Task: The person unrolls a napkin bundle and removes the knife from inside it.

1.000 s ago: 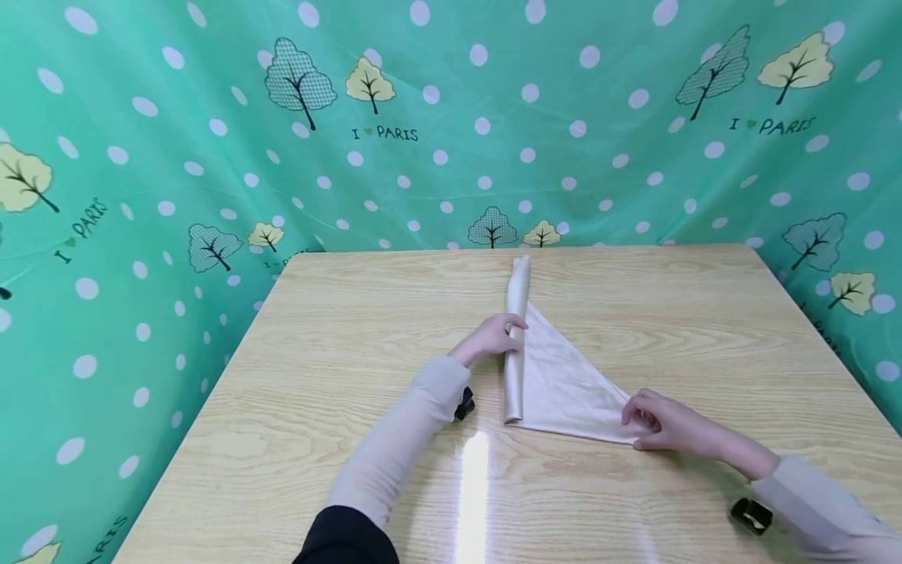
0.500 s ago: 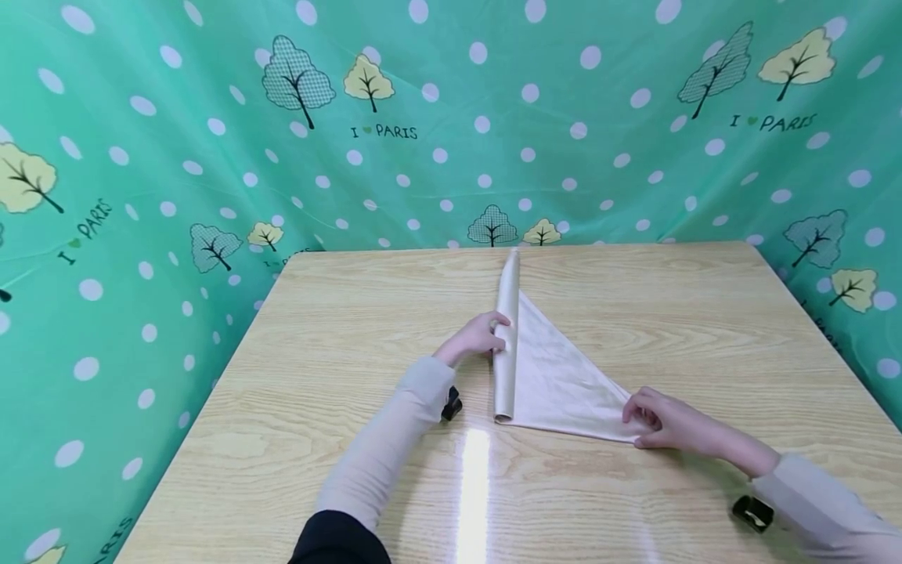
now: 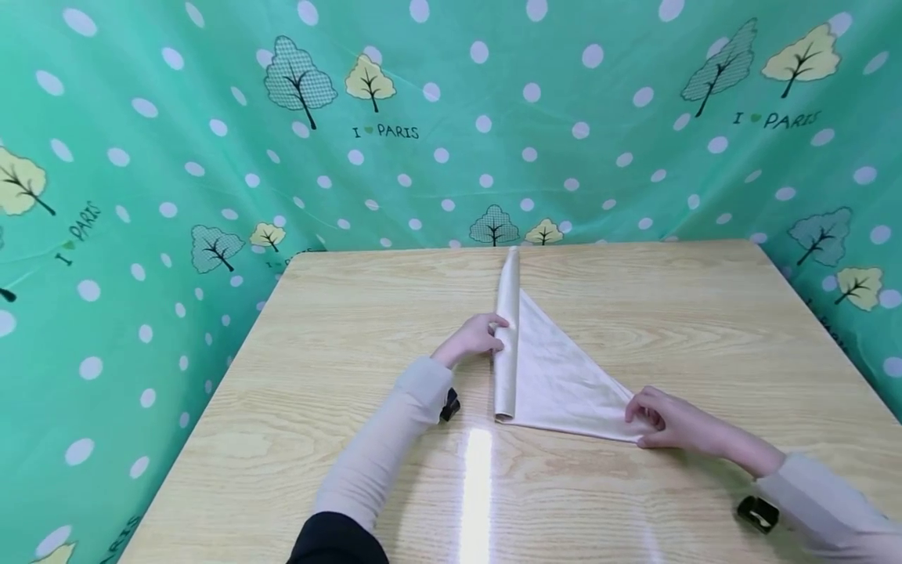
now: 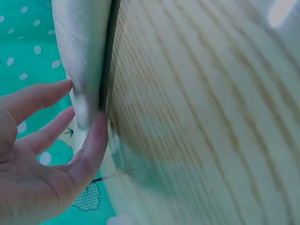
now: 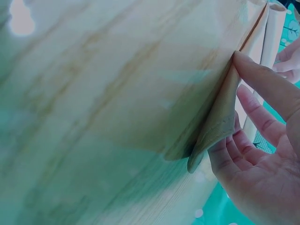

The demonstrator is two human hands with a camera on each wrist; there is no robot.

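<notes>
A cream cloth [image 3: 567,376] lies on the table, its left side rolled into a long tube [image 3: 506,337] and its right part a flat triangle narrowing to a corner. My left hand [image 3: 474,337] grips the middle of the tube from the left. In the left wrist view the fingers and thumb [image 4: 95,140] curve about its far side. At the cloth's right corner, my right hand [image 3: 676,423] pinches the fabric. The right wrist view has this corner [image 5: 213,126] raised and bent between the thumb and fingers [image 5: 253,152].
A pale wooden table [image 3: 338,313] carries the cloth. Green dotted fabric [image 3: 437,117] printed with trees hangs behind and along both sides. Black wrist devices [image 3: 758,514] sit under both sleeves. A bright light reflection [image 3: 477,493] shows near the front.
My left hand has shifted slightly left with the rolled tube, mostly during the first half second. My right hand has stayed at the corner.
</notes>
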